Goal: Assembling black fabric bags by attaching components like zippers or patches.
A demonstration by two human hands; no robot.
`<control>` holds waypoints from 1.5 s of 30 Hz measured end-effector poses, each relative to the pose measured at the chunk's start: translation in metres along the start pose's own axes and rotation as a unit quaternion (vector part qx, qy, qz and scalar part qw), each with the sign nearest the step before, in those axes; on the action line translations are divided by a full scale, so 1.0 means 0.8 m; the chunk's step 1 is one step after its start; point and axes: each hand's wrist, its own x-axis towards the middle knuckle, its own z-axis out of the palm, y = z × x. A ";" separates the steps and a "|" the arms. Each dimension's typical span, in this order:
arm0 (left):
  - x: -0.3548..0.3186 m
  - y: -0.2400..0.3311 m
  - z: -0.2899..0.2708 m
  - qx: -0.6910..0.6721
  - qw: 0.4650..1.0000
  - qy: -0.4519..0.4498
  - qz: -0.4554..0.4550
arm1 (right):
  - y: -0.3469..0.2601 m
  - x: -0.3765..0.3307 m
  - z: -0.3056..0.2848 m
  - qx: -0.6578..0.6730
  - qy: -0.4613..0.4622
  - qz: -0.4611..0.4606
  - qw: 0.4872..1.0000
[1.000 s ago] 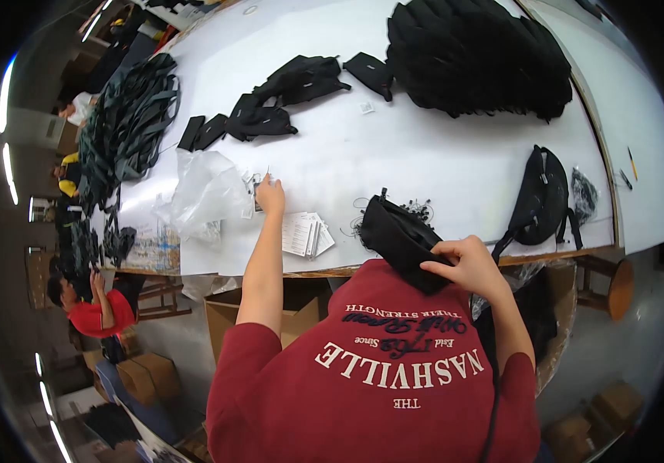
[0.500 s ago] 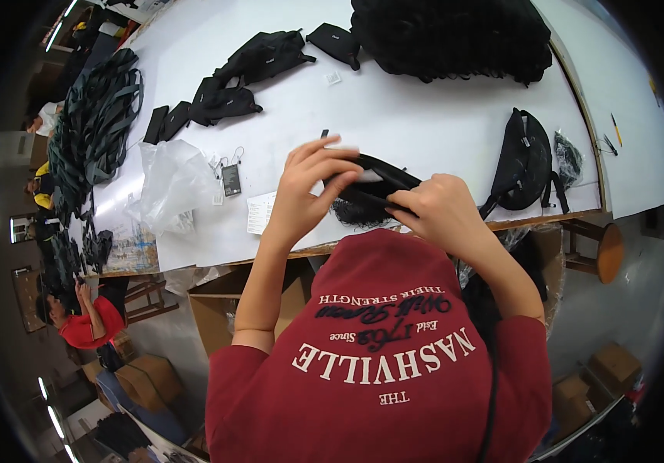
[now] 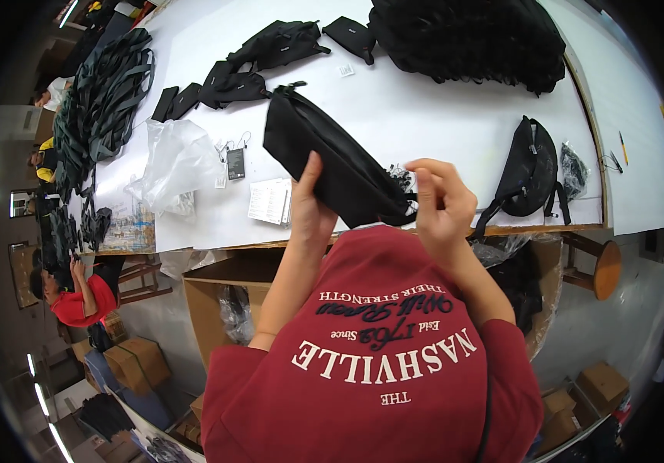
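A long black zippered pouch (image 3: 313, 158) is held tilted above the table's near edge, its zip side facing up and right. My left hand (image 3: 314, 207) is closed around its lower side, thumb on the near fabric. Just beside the pouch's right end is my right hand (image 3: 446, 202), its fingers curled and thumb close to the index finger; anything pinched there is too small to make out. A heap of small black pieces (image 3: 400, 176) lies behind that end. Left of the pouch sits a stack of white printed cards (image 3: 269, 202).
Several black pouches (image 3: 274, 48) lie toward the back, near a large black pile (image 3: 467, 42). A black waist bag (image 3: 527, 170) rests at right. Clear plastic (image 3: 177, 162), a black tag (image 3: 235, 163) and dark straps (image 3: 108, 96) are at left. An open carton (image 3: 220, 301) stands below the edge.
The pouch has swung up and left, showing its broad side. My left hand has moved from its opening to its lower side. My right hand has come off its former grip at the rim.
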 end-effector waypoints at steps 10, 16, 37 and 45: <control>-0.021 0.006 0.027 0.139 0.987 -0.087 -0.006 | 0.017 0.017 -0.014 0.197 -0.181 0.110 0.957; -0.032 0.000 0.034 0.228 0.959 -0.114 -0.124 | 0.000 0.029 -0.007 0.300 -0.151 0.171 0.926; 0.007 0.032 0.055 0.241 0.951 -0.164 -0.104 | -0.004 0.075 -0.012 -0.003 -0.158 -0.072 0.985; 0.037 0.025 0.020 0.128 0.984 -0.037 -0.122 | -0.023 0.055 -0.019 -0.071 -0.268 -0.084 0.957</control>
